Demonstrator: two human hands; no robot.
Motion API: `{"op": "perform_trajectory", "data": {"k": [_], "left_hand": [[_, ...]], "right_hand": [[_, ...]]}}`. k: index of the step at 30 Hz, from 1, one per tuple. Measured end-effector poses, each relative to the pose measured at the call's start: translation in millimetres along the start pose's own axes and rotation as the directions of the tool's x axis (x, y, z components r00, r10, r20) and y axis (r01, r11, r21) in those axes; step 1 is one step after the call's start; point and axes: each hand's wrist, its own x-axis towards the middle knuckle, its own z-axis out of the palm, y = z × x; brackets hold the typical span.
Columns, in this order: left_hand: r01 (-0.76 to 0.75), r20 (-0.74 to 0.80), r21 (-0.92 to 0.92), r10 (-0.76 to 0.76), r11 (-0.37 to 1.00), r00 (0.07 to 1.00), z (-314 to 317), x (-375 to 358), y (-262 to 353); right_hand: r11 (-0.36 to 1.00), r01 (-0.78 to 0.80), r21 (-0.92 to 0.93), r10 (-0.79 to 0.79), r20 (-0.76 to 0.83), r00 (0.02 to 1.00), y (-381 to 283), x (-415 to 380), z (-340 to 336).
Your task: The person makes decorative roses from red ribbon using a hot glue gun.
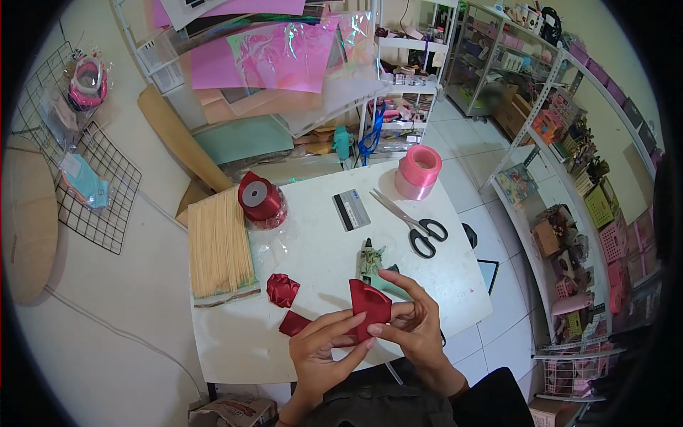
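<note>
Between my two hands I hold a piece of red satin ribbon (371,302), partly folded, above the front of the white table. My left hand (324,349) pinches its left and lower edge with thumb and fingers. On the other side, my right hand (416,331) grips it by thumb and fingers, with the index finger raised behind. Left of my left hand lies a flat cut ribbon piece (293,324), and beyond it a folded red ribbon rose (282,290). A green glue gun (393,280) rests just behind my right hand, partly hidden.
Bamboo skewers (220,245) lie bundled at the left, beside red ribbon spools (262,201). Black-handled scissors (416,226), a card (351,210) and pink ribbon rolls (418,172) are toward the back and right. Loaded shelves (562,142) stand right of the table.
</note>
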Motion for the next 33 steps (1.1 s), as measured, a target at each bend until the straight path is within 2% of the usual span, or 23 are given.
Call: {"op": "perform_trajectory", "data": {"k": [2,4,8,10,13,17,19,23,25,26,28,29,31,32,33], "left_hand": [[0.030,0.013,-0.024,-0.030,0.999,0.999,-5.3,0.1,-0.4],[0.030,0.001,-0.247,-0.031,0.969,1.000,-12.5,1.3,-4.3],[0.090,-0.088,-0.263,-0.116,0.961,0.989,-13.3,12.4,5.2],[0.090,-0.026,-0.079,-0.093,0.993,0.995,-16.8,12.7,-1.9],[0.096,-0.039,-0.065,-0.098,0.993,0.994,-16.3,12.7,-5.8],[0.168,-0.100,-0.104,-0.178,0.980,0.979,-15.6,15.4,-5.7],[0.184,-0.164,-0.106,-0.200,0.977,0.966,-15.6,16.7,-11.2],[0.187,-0.201,-0.231,-0.235,0.955,0.951,-9.4,18.6,-16.4],[0.187,-0.217,-0.270,-0.249,0.944,0.944,-5.9,20.1,-14.9],[0.187,-0.217,-0.268,-0.248,0.945,0.944,-7.2,19.1,-17.0],[0.155,-0.175,-0.251,-0.202,0.956,0.964,-12.2,15.2,-25.9],[0.155,-0.174,-0.249,-0.202,0.956,0.964,-15.1,15.0,-28.8],[0.139,-0.032,-0.271,-0.153,0.953,0.988,-21.7,14.7,-32.3],[0.141,-0.031,-0.270,-0.155,0.953,0.987,-24.7,16.1,-30.1],[0.195,0.014,-0.240,-0.197,0.951,0.980,-27.6,18.9,-26.4]], "right_hand": [[1.000,-0.010,-0.006,0.010,0.010,1.000,-0.9,0.1,-1.6],[0.999,0.010,-0.034,-0.010,0.027,1.000,-0.6,0.6,-2.9],[0.997,-0.025,-0.074,0.027,0.030,0.999,-0.3,0.9,-2.9],[0.985,-0.094,-0.143,0.105,0.074,0.992,-0.7,1.1,-2.9],[0.973,-0.136,-0.187,0.162,0.132,0.978,0.0,0.8,-5.7],[0.989,-0.134,-0.062,0.144,0.189,0.971,-0.7,2.8,-9.1],[0.991,-0.126,0.034,0.124,0.059,0.991,5.6,4.7,-13.1],[0.996,-0.089,-0.016,0.089,0.013,0.996,12.2,6.3,-11.2],[0.989,-0.082,-0.125,0.080,-0.015,0.997,14.2,8.0,-11.1],[0.989,-0.080,-0.123,0.079,-0.014,0.997,17.0,10.3,-13.0],[0.981,0.034,-0.189,-0.030,0.023,0.999,22.6,15.2,-17.7],[0.982,0.034,-0.187,-0.031,0.022,0.999,20.0,17.2,-19.3],[0.877,0.121,-0.465,-0.038,0.185,0.982,9.5,24.6,-24.6],[0.878,0.120,-0.464,-0.037,0.183,0.982,2.6,28.0,-25.6],[0.812,0.145,-0.565,0.034,0.294,0.955,-6.0,31.6,-25.6]]}}
